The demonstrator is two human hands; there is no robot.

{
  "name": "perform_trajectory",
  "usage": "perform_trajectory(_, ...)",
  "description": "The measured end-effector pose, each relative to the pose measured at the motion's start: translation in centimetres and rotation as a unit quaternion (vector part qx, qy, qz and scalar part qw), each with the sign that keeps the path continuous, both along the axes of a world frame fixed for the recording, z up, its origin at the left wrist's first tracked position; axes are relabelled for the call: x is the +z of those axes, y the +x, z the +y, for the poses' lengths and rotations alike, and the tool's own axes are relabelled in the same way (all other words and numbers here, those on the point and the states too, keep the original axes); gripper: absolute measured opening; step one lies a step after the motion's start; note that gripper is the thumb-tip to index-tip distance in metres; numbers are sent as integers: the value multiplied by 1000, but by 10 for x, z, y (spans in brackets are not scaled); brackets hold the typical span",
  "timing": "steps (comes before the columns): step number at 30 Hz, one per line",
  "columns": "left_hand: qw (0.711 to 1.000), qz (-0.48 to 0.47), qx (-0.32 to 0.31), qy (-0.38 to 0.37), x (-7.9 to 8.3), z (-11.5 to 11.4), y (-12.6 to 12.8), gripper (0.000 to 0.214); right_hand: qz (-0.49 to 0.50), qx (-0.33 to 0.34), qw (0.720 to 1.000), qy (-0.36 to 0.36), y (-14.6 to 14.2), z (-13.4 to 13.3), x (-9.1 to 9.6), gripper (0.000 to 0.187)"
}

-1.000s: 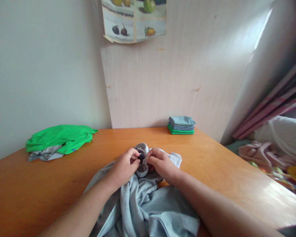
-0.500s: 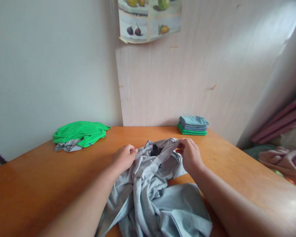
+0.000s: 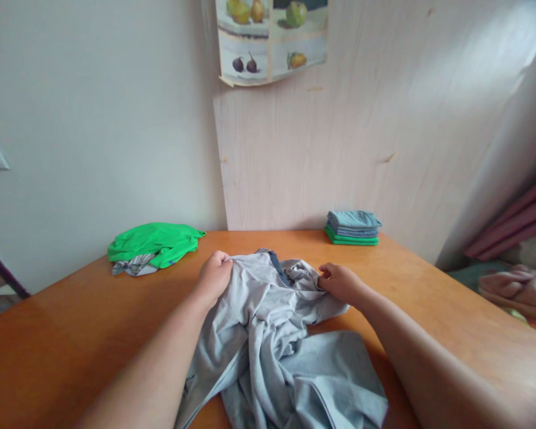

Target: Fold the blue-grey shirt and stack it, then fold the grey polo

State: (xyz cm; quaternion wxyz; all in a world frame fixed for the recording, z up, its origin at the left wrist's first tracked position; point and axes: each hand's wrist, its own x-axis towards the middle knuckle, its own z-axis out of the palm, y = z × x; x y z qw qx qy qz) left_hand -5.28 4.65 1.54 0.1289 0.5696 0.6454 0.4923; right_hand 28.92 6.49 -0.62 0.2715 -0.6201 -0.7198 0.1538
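A crumpled light grey shirt point(image 3: 268, 310) with a dark collar band lies on the wooden table in front of me, its lower part spread toward me in folds. My left hand point(image 3: 217, 271) is closed on the upper left part of the shirt, pulling that cloth fairly smooth. On the other side, my right hand point(image 3: 337, 281) pinches bunched cloth to the right of the collar. The fingertips of the right hand are partly hidden by the fabric.
A rumpled green garment point(image 3: 154, 244) lies at the table's back left, over a striped grey cloth point(image 3: 136, 265). A stack of folded clothes point(image 3: 352, 227) sits at the back right. Fruit pictures point(image 3: 272, 44) hang on the wall. Beyond the table's right edge is pinkish fabric point(image 3: 518, 292).
My left hand has moved left and slightly up with the cloth, flattening the shirt's upper left. My right hand has dropped a little, and the dark collar band now shows more plainly.
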Motion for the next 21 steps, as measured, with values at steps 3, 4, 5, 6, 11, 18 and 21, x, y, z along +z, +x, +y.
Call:
perform_trajectory(3, 996, -69, 32, 40, 10, 1, -8, 13, -35, 42, 998, -28, 3, 0, 0, 17)
perform_trajectory(4, 994, -87, 38, 51, 12, 2, -11, 14, -33, 43, 998, -28, 3, 0, 2, 12)
perform_trajectory(5, 992, -103, 43, 62, 14, 2, -14, 15, -21, 30, 999, -18, 5, 0, 5, 8)
perform_trajectory(6, 989, -118, 50, 73, 16, 3, -17, 16, 2, 3, 1000, 1, 6, 0, 8, 7)
perform_trajectory(11, 969, -201, 85, 113, 22, 4, -29, 19, 272, -174, 942, 91, 23, 3, 23, 16)
perform_trajectory(18, 941, -305, 88, 120, 25, 3, -34, 22, 517, -213, 811, 172, 37, 0, 37, 26)
perform_trajectory(21, 936, -318, 89, 118, 23, 5, -34, 25, 557, -222, 776, 198, 38, -2, 42, 25)
